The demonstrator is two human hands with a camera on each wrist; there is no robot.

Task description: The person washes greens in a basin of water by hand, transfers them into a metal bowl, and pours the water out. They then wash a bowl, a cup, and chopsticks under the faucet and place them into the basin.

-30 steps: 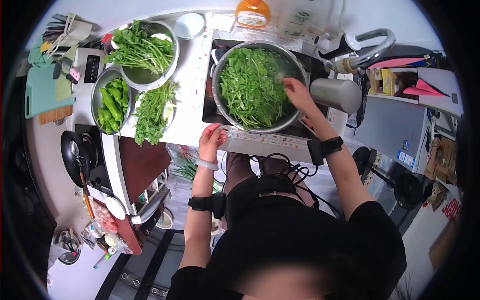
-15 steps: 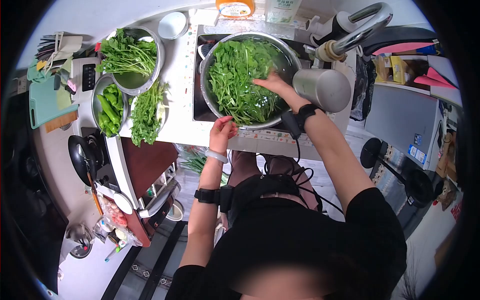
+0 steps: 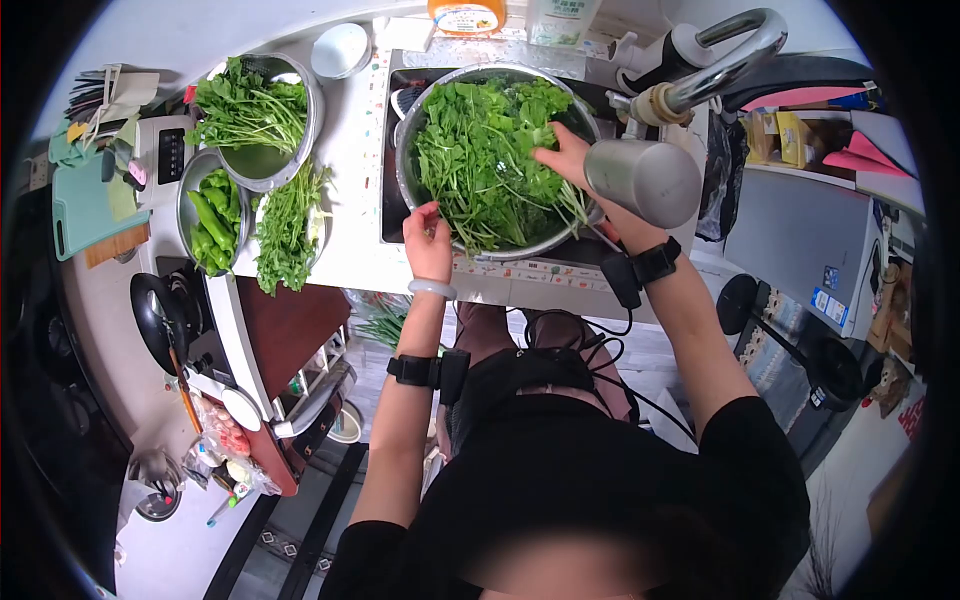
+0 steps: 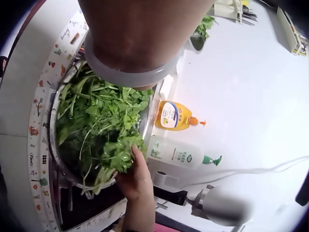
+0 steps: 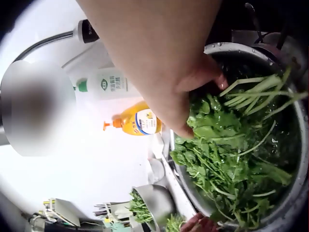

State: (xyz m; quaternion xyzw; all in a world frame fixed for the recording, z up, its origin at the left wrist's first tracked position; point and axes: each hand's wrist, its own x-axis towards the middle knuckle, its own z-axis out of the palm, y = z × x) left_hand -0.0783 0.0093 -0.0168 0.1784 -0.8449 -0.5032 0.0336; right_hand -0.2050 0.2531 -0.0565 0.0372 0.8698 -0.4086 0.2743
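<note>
A large metal basin (image 3: 404, 172) sits in the sink, heaped with wet leafy greens (image 3: 490, 165). At its right side my right hand (image 3: 572, 158) grips a bunch of the greens, the thumb over the leaves; the right wrist view shows stems (image 5: 256, 94) sticking out beside the hand (image 5: 193, 92). The steel cylinder overlaps part of this hand in the head view. My left hand (image 3: 428, 248) is at the basin's near-left rim, its fingers loosely bent and fingertips right at the edge. The left wrist view hides that hand behind the forearm and bangle (image 4: 130, 77).
A steel cylinder (image 3: 645, 183) and the faucet (image 3: 725, 65) stand right of the basin. Soap bottles (image 3: 467, 15) are behind it. To the left are a pot (image 3: 318, 115) of greens, a bowl of green peppers (image 3: 215, 220) and more greens (image 3: 290, 235) on a plate.
My right hand has dipped into the greens and drawn back right, now with a bunch in it. My left hand has shifted to the basin's near-left rim. The head view has tilted slightly.
</note>
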